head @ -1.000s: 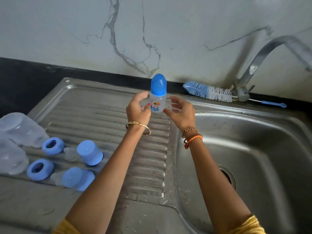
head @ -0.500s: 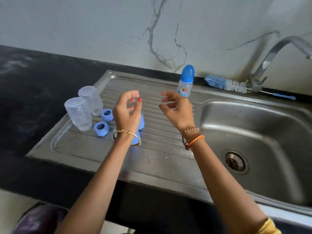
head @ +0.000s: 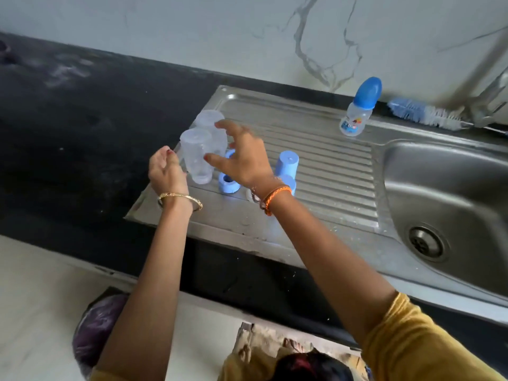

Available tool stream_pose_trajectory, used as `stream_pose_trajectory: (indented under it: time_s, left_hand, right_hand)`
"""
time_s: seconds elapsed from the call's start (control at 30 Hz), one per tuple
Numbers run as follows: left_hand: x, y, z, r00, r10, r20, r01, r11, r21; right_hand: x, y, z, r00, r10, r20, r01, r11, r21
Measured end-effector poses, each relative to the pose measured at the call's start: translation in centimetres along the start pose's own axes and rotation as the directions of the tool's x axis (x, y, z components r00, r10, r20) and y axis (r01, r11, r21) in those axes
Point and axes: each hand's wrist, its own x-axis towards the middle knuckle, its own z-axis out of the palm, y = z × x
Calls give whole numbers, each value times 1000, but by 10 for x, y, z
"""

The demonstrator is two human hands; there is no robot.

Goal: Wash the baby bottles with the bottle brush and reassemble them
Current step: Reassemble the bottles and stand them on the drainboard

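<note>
One assembled baby bottle (head: pixel 357 111) with a blue cap stands at the back of the steel drainboard (head: pixel 324 171). Two clear bottle bodies stand upside down at the drainboard's left end: the near one (head: pixel 196 158) and the far one (head: pixel 213 127). My left hand (head: pixel 165 171) is just left of the near body, fingers curled, not gripping it. My right hand (head: pixel 242 155) hovers with fingers spread over the two bodies. Blue rings (head: pixel 228 182) and blue caps (head: pixel 287 165) lie partly hidden behind my right wrist. The bottle brush (head: pixel 423 114) lies by the tap.
The sink basin (head: pixel 450 193) with its drain (head: pixel 426 243) is at the right, the tap (head: pixel 486 105) behind it. Black countertop (head: pixel 82 119) stretches to the left. Below the counter edge are pale floor, a dark bag and another person's head.
Both hands let go of the assembled bottle, which now stands at the back of the drainboard, and moved left to the two clear bottle bodies. The camera pulled back and tilted down.
</note>
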Motion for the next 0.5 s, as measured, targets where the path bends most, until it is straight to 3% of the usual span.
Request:
stream_pose_trajectory:
  time_s: [0.27, 0.5]
  left_hand:
    - [8, 4, -2, 989, -94, 116, 87, 994, 63]
    - [-13, 11, -8, 989, 12, 150, -22, 998, 61]
  right_hand:
    - [22, -13, 41, 997, 50, -51, -56, 991, -123]
    - [17, -14, 33, 992, 69, -107, -80, 992, -100]
